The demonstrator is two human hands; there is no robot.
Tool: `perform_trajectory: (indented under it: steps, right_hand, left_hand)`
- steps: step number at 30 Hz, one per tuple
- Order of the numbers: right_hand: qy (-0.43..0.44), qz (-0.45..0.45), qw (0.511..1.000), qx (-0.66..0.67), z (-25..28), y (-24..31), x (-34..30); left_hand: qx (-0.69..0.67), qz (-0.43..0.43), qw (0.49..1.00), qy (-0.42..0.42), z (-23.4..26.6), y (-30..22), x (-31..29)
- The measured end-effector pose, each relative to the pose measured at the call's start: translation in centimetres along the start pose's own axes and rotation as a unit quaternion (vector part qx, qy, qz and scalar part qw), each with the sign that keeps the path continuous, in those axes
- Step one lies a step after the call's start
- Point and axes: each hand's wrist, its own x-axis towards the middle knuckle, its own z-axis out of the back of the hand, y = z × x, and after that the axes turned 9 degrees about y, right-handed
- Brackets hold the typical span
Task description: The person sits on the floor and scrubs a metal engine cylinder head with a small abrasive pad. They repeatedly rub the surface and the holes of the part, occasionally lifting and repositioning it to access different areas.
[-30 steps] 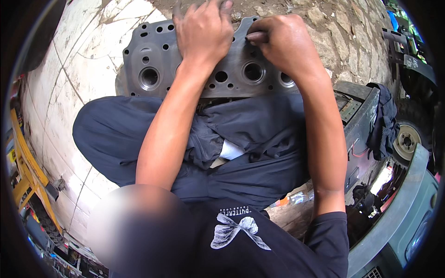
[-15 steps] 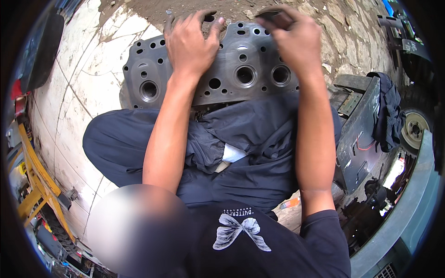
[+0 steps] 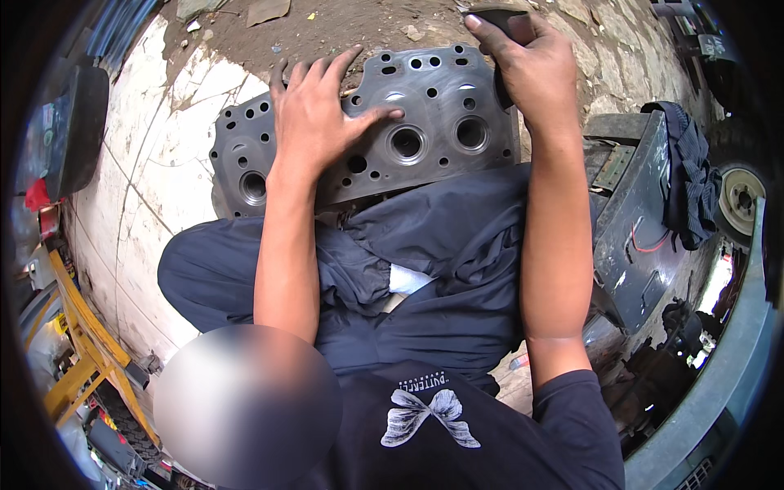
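Observation:
A grey metal cylinder head (image 3: 437, 102) with several round bores and bolt holes lies in front of my crossed legs. My left hand (image 3: 310, 126) rests on its left-middle part, fingers spread and thumb stretched to the right over the surface. Above the head's far right corner is my right hand (image 3: 535, 69), closed on a dark, thin sheet (image 3: 500, 16) that looks like sandpaper. The sheet is curled between thumb and fingers, and part of it is hidden by the hand.
Cracked pale tiles (image 3: 131, 171) lie to the left, with dirt and stones beyond the head. At right stand a dark metal box (image 3: 633, 245) with a striped cloth (image 3: 686, 180) over it, and a wheel (image 3: 739, 196). A yellow frame (image 3: 86, 343) is at far left.
My right hand has turned, showing more of the dark sheet. My left hand has shifted left and a little nearer, its thumb now spread over the metal. The view has also shifted slightly.

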Motion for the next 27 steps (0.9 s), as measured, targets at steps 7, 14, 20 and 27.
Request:
perform_trajectory:
  steps: [7,14,20,27]
  right_hand:
    - [0.049,-0.005,0.999,-0.004,0.1,1.3,-0.5]
    - [0.039,-0.002,0.999,0.0,-0.2,1.6,-0.6]
    - [-0.005,0.021,1.0,-0.012,0.4,2.1,-0.6]
    - [-0.094,0.064,0.987,0.11,1.7,1.2,-0.2]
  left_hand:
    - [0.018,0.052,0.998,0.026,-0.8,-0.6,0.2]
    - [-0.055,0.123,0.991,-0.019,-2.1,-2.3,1.2]
    - [0.001,-0.033,0.999,0.01,-3.7,-5.6,0.7]
    - [-0.025,0.153,0.986,0.059,-3.2,-5.8,7.9]
